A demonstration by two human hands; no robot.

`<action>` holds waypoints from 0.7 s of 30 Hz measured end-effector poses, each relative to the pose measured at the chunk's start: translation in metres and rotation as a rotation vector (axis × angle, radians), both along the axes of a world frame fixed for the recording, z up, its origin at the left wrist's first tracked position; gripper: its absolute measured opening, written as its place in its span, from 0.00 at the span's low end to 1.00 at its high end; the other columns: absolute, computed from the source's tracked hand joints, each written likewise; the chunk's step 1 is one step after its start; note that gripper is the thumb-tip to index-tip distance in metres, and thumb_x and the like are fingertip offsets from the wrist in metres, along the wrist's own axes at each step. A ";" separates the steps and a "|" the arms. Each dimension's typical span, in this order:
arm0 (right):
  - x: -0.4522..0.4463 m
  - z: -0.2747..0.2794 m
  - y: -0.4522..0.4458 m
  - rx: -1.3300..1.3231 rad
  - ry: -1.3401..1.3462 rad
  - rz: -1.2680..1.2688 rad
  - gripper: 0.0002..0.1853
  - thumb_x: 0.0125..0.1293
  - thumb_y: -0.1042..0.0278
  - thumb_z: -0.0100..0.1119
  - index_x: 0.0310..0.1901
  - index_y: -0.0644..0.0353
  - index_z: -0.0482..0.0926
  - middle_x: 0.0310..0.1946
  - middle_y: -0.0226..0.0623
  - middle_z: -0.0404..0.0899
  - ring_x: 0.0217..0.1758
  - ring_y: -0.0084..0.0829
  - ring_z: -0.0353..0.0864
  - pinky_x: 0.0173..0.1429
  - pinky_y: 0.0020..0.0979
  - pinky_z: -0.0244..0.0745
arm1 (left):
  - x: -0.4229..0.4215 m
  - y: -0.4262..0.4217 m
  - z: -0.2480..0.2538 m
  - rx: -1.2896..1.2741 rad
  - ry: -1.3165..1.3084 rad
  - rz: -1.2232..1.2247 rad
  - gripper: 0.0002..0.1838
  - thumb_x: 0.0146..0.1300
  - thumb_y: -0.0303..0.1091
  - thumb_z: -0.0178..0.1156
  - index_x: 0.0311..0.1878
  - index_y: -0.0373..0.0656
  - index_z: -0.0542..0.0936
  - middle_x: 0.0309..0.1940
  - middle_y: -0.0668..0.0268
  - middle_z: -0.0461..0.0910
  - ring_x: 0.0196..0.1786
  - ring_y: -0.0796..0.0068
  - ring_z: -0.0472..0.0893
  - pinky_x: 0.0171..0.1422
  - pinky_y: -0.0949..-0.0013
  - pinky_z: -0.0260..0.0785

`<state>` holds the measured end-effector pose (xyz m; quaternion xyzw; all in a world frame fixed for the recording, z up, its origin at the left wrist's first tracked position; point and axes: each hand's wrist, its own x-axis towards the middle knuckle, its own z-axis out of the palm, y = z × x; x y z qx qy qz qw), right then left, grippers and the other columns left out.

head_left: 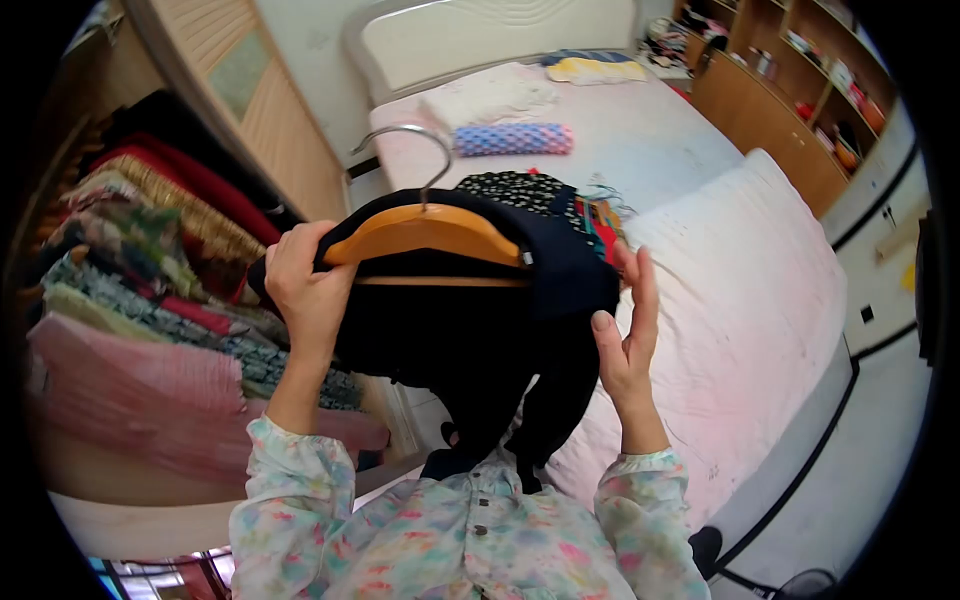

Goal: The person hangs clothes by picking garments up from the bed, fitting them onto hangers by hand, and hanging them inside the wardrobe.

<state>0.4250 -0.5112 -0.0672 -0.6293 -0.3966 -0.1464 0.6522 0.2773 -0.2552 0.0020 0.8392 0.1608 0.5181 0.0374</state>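
A wooden hanger (425,230) with a metal hook carries a black garment (440,335) with a dark navy collar, held up in front of me. My left hand (305,285) is closed round the garment's shoulder and the hanger's left end. At the garment's other shoulder, my right hand (630,325) has its fingers and thumb apart, beside the navy cloth. Behind the garment, a black-and-white patterned cloth (515,190) and a multicoloured piece (597,225) lie on the bed.
Many garments (150,290) hang in an open wardrobe on the left. The bed (730,330) spans the middle and right, with a blue-and-pink bolster (513,139) and a bunched quilt. Shelves (790,90) stand at the back right.
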 end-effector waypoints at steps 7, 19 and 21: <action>0.022 0.038 0.092 -0.276 -0.226 0.113 0.16 0.55 0.72 0.60 0.47 0.61 0.77 0.46 0.42 0.77 0.50 0.40 0.76 0.53 0.34 0.67 | -0.043 0.050 0.017 0.021 -0.194 0.185 0.14 0.37 0.21 0.65 0.31 0.44 0.77 0.26 0.65 0.76 0.33 0.63 0.76 0.43 0.66 0.63; -0.056 0.100 0.167 -0.661 0.804 1.437 0.42 0.43 0.87 0.63 0.64 0.67 0.57 0.56 0.34 0.69 0.59 0.22 0.67 0.65 0.26 0.58 | -0.139 0.119 0.043 0.098 -0.407 0.398 0.11 0.43 0.26 0.69 0.27 0.44 0.76 0.25 0.68 0.77 0.33 0.65 0.77 0.44 0.65 0.64; -0.053 0.096 0.175 -0.891 0.778 1.339 0.43 0.30 0.86 0.66 0.58 0.67 0.67 0.50 0.33 0.75 0.56 0.26 0.70 0.63 0.28 0.60 | -0.154 0.118 0.042 0.064 -0.401 0.418 0.10 0.43 0.26 0.69 0.27 0.44 0.76 0.25 0.68 0.77 0.33 0.65 0.76 0.44 0.65 0.63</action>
